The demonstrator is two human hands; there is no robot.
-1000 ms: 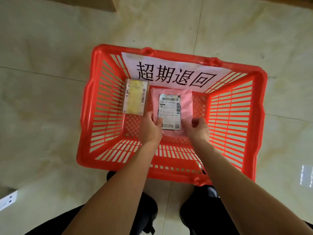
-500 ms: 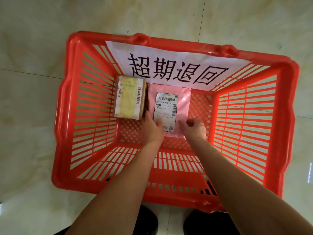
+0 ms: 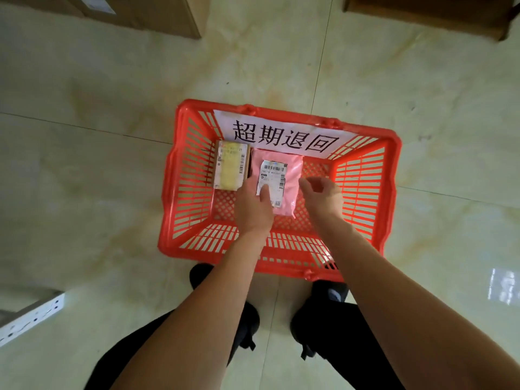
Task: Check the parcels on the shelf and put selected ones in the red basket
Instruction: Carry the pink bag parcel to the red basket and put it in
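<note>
The red basket [image 3: 391, 192] stands on the tiled floor right in front of my feet, with a white paper sign of black characters on its far wall. Inside lie two parcels: a small brown box [image 3: 230, 168] with a yellowish label at the far left, and a pink mailer bag [image 3: 292, 175] with a white barcode label beside it. My left hand [image 3: 254, 205] hovers over the near left part of the pink bag, fingers relaxed, holding nothing. My right hand [image 3: 323, 195] is lifted off the bag's right side, fingers loosely curled and empty.
Cardboard boxes [image 3: 157, 12] stand on the floor at the far left, and another brown box [image 3: 439, 12] at the far right. A white perforated shelf rail [image 3: 31, 316] juts in at the lower left. My dark trousers and shoes are below the basket.
Both hands have let go of the pink bag, which now lies in the basket. The hands are lifting away, and my head has risen, so the basket looks smaller.
</note>
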